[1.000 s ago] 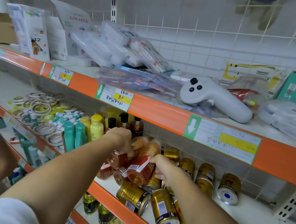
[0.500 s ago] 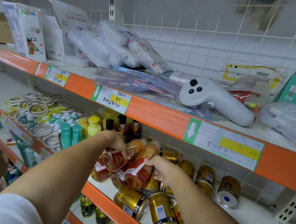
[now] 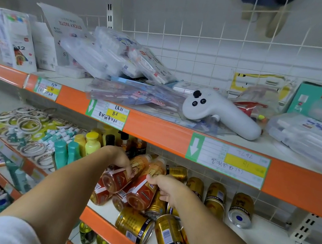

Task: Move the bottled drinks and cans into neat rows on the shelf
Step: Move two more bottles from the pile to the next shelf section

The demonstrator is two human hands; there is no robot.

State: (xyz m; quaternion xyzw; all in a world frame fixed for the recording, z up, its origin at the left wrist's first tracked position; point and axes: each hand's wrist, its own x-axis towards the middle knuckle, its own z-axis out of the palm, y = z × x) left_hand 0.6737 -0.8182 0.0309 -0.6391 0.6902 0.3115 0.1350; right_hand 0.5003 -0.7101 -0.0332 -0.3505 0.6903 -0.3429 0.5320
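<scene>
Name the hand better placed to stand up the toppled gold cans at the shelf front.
Right. The right hand is directly above the toppled gold cans; the left hand grips a red-labelled bottle farther left.

Four clear plastic bottles of amber drink with red labels (image 3: 140, 190) lie in a heap on the middle shelf. At least eight gold metal cans (image 3: 215, 200) show, some upright, some on their sides. Two teal plastic bottles (image 3: 60, 153) and two yellow-capped yellow bottles (image 3: 92, 144) stand left. One white plastic handheld controller (image 3: 222, 115) lies above.
</scene>
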